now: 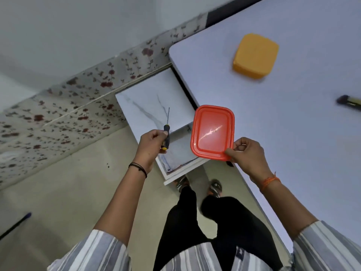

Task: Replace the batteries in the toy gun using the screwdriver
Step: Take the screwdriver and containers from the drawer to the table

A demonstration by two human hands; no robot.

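Head view: my left hand [151, 142] has a clenched grip on the screwdriver [166, 132]; my right hand [247, 153] pinches a red lid [212, 133] over the tabletop [293, 133] edge. That thin pinch could slip. The toy gun isn't identifiable.

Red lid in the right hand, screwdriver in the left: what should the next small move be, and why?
Probably set the red lid down on the table. The right hand pinches the lid by its near edge, over the table's edge, and the left hand grips the screwdriver, so neither hand is free. The orange box sits on the table already uncovered.
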